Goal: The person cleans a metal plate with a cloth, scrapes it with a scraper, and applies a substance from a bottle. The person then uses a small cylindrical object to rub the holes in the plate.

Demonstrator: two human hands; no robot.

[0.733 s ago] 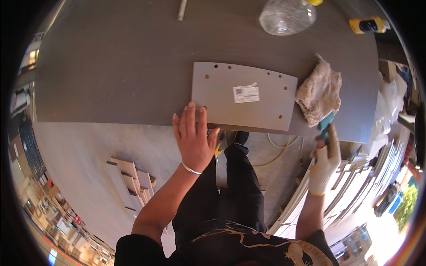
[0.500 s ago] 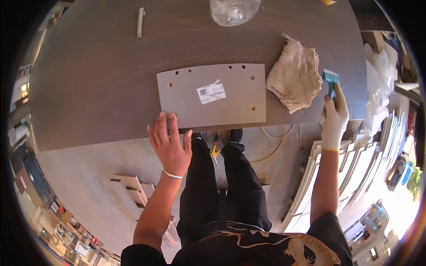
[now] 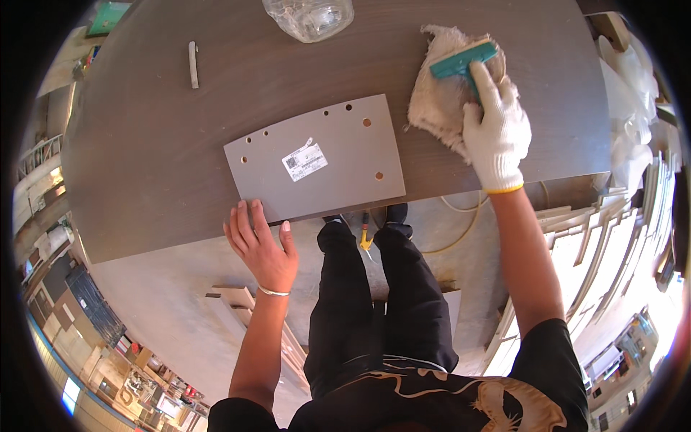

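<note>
The gloved right hand [image 3: 495,129] has carried its gripped scraper [image 3: 461,63] onto the rag [image 3: 439,108], while the open left hand [image 3: 260,243] steadies the board [image 3: 317,158] at the edge

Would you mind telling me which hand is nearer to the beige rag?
The right hand: gloved, it rests on the beige rag, holding a teal scraper. The left hand sits far off at the grey panel.

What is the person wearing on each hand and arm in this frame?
The left hand is bare, with a thin light bracelet at the wrist. The right hand wears a white knitted work glove with a yellow cuff edge. Both forearms are uncovered; short black sleeves with a pale printed pattern begin above the elbows.
</note>
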